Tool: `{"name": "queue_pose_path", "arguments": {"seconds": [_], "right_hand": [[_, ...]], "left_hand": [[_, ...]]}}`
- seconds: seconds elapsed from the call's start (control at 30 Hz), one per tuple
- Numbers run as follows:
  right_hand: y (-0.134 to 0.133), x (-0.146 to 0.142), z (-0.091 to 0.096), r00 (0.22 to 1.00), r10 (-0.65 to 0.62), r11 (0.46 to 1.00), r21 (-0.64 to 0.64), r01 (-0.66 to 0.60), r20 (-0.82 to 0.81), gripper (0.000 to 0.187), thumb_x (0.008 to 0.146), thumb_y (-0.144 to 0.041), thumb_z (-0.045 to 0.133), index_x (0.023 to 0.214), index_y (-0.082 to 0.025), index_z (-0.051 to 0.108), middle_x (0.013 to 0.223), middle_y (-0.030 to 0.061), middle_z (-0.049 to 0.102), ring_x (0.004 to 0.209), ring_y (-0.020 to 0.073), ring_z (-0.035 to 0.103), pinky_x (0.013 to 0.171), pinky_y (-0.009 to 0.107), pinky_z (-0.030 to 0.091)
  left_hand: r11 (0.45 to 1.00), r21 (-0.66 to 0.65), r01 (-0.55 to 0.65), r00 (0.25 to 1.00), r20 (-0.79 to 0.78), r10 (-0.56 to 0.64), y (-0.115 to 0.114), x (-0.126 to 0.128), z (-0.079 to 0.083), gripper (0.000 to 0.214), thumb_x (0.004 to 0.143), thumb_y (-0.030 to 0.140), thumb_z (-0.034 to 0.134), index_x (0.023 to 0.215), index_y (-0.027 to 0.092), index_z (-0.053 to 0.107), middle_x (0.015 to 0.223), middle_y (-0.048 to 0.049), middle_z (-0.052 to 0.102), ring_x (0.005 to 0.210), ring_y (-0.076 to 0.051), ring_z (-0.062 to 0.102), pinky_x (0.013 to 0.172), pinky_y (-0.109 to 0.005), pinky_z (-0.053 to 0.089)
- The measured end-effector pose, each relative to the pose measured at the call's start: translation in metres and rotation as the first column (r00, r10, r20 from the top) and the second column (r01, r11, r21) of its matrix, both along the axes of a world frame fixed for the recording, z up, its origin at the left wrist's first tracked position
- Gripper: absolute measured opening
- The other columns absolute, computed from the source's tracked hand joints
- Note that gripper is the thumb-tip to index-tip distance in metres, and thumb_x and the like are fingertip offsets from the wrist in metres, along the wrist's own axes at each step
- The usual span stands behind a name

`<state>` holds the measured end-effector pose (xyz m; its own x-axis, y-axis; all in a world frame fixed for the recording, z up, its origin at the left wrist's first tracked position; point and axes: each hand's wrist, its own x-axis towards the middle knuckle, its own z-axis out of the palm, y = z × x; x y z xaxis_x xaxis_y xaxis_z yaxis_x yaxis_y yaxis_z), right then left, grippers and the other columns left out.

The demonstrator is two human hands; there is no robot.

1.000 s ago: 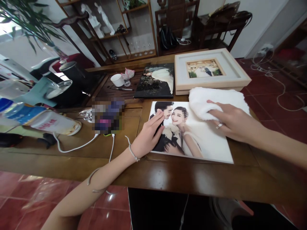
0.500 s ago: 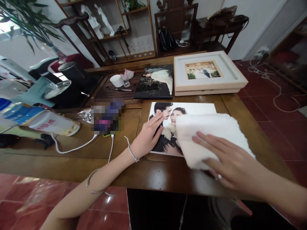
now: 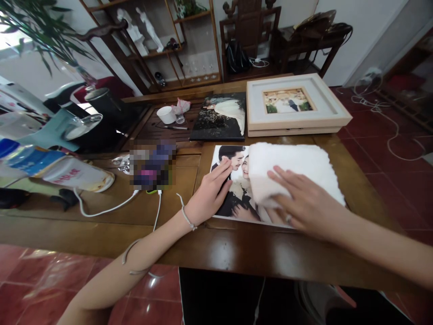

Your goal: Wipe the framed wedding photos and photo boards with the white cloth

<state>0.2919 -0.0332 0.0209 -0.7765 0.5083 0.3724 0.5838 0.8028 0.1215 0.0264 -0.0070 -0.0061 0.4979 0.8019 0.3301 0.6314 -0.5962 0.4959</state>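
A large photo print [image 3: 241,198] of two people lies flat on the wooden table in front of me. On its left part rests my left hand [image 3: 210,194], fingers stretched out and flat against the surface, holding nothing. My right hand [image 3: 304,203] has a white cloth [image 3: 297,158] under its fingers and presses it on the right part of the photo. The cloth is partly bunched near the thumb side and covers the photo's upper right area. The thumb of my right hand is mostly hidden beneath the cloth and fingers.
Behind the photo are a dark picture panel [image 3: 221,117] and a pale wooden frame [image 3: 297,124]. A white cup [image 3: 165,115] stands on the tea tray. To the left are a plastic bottle [image 3: 77,174], white cables [image 3: 101,214] and a blurred-out item [image 3: 154,164].
My right hand and the white cloth have moved away from me, up the photo, uncovering more of its lower edge. My left hand stays in place.
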Motion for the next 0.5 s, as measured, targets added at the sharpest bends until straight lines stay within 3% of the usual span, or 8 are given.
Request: {"name": "queue_pose_path", "arguments": {"seconds": [0.13,0.23,0.33,0.5], "right_hand": [[-0.059,-0.018,0.005,0.999,0.033,0.999,-0.041,-0.033,0.0,0.011,0.08,-0.021,0.058,0.078,-0.024,0.068,0.127,0.0145,0.064,0.125,0.0371,0.051,0.099,0.049,0.052],[-0.072,-0.021,0.008,0.998,0.068,0.996,-0.048,-0.069,-0.017,0.012,0.082,-0.026,0.058,0.074,-0.026,0.067,0.123,0.0116,0.066,0.121,0.035,0.056,0.096,0.046,0.055],[-0.052,-0.016,0.006,0.996,0.078,0.996,-0.051,-0.08,-0.039,0.011,0.08,-0.02,0.058,0.076,-0.023,0.068,0.129,0.0177,0.062,0.121,0.0364,0.055,0.096,0.048,0.054],[0.016,-0.008,0.003,0.998,0.061,0.998,-0.005,-0.061,0.031,0.019,0.078,-0.017,0.06,0.094,-0.015,0.07,0.128,0.0237,0.061,0.119,0.0396,0.056,0.089,0.052,0.054]], "left_hand": [[1.0,-0.008,-0.002,1.0,0.003,0.002,0.0,0.001,0.0,0.043,0.1,0.019,0.041,0.142,0.01,0.045,0.15,-0.018,0.042,0.145,-0.024,0.031,0.119,-0.05,0.03],[1.0,-0.007,-0.001,1.0,0.012,0.001,0.0,0.001,0.0,0.044,0.1,0.019,0.041,0.143,0.013,0.044,0.151,-0.0167,0.042,0.145,-0.024,0.031,0.118,-0.052,0.03],[1.0,-0.008,0.007,1.0,0.013,-0.007,0.001,0.001,-0.001,0.044,0.1,0.019,0.041,0.143,0.012,0.044,0.15,-0.0172,0.043,0.146,-0.025,0.03,0.119,-0.051,0.03],[1.0,-0.002,0.013,1.0,0.015,-0.013,0.001,0.0,-0.001,0.044,0.1,0.019,0.041,0.142,0.01,0.045,0.15,-0.0175,0.043,0.145,-0.024,0.031,0.119,-0.049,0.03]]}}
